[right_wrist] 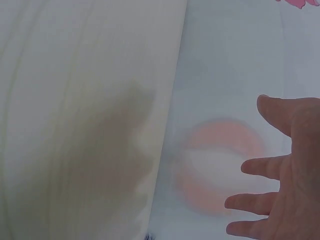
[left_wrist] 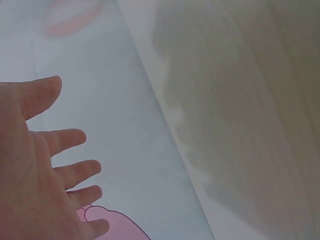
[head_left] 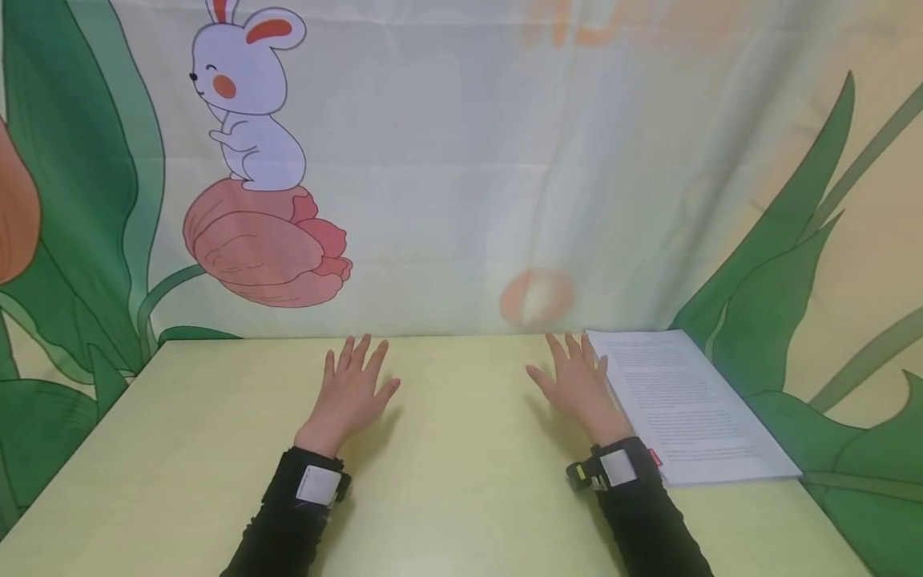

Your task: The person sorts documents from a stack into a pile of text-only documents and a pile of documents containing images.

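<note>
My left hand [head_left: 348, 401] is held over the table [head_left: 461, 449] with fingers spread and straight, a shadow falling beside it. Nothing is in it; the left wrist view shows the bare palm [left_wrist: 30, 175] and splayed fingers. On the other side, my right hand [head_left: 579, 390] is likewise spread, thumb pointing inward, and holds nothing. Its outer fingers overlap the left edge of a stack of printed paper [head_left: 692, 409] in the head view. In the right wrist view the right hand [right_wrist: 295, 170] appears with fingers apart, the table's back edge beyond.
Behind the table hangs a pale cloth [head_left: 447, 176] printed with a white rabbit [head_left: 252, 104], a pink flower [head_left: 259, 244] and green leaves. The paper stack lies at the table's right edge, with a small red tag at its left side. Both wrists carry strapped devices over black sleeves.
</note>
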Tool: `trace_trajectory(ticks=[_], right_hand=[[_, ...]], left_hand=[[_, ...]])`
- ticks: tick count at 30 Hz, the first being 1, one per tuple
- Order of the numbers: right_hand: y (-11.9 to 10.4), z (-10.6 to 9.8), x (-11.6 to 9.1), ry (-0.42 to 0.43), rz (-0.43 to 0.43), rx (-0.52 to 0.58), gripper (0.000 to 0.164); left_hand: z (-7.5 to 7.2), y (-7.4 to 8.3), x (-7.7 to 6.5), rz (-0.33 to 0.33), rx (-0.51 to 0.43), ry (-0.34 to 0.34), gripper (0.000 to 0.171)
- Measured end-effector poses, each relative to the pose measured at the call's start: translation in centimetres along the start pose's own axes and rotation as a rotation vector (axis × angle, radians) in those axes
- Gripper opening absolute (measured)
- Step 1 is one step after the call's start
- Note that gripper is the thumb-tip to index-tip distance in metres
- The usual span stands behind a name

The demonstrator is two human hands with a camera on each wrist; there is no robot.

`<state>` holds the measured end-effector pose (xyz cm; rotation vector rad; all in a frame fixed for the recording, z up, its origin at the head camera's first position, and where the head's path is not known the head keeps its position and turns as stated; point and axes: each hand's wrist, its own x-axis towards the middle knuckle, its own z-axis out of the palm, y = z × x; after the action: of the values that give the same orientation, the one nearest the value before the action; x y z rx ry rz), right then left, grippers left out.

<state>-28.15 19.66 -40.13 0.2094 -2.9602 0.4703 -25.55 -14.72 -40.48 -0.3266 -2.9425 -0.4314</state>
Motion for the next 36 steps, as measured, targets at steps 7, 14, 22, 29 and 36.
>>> trace_trajectory(ticks=[7, 14, 22, 29, 36], right_hand=[[3.1, -1.3, -0.6, -0.013, 0.059, 0.002, 0.077], [7.6, -2.8, -2.2, -0.052, 0.130, 0.008, 0.083], [13.2, -4.6, -4.1, -0.041, 0.211, -0.042, 0.085], [16.8, -5.8, -5.3, -0.028, 0.248, -0.097, 0.087], [20.8, -5.9, -7.6, -0.079, 0.290, -0.085, 0.089]], left_hand=[[0.0, 0.0, -0.1, -0.002, -0.003, -0.001, 0.066], [0.0, 0.1, -0.3, -0.004, -0.004, 0.004, 0.066], [0.4, -0.1, 0.0, 0.001, -0.007, 0.005, 0.066], [0.3, -0.1, 0.2, 0.005, 0.013, 0.003, 0.066], [0.2, 0.1, -0.2, 0.009, 0.011, -0.006, 0.066]])
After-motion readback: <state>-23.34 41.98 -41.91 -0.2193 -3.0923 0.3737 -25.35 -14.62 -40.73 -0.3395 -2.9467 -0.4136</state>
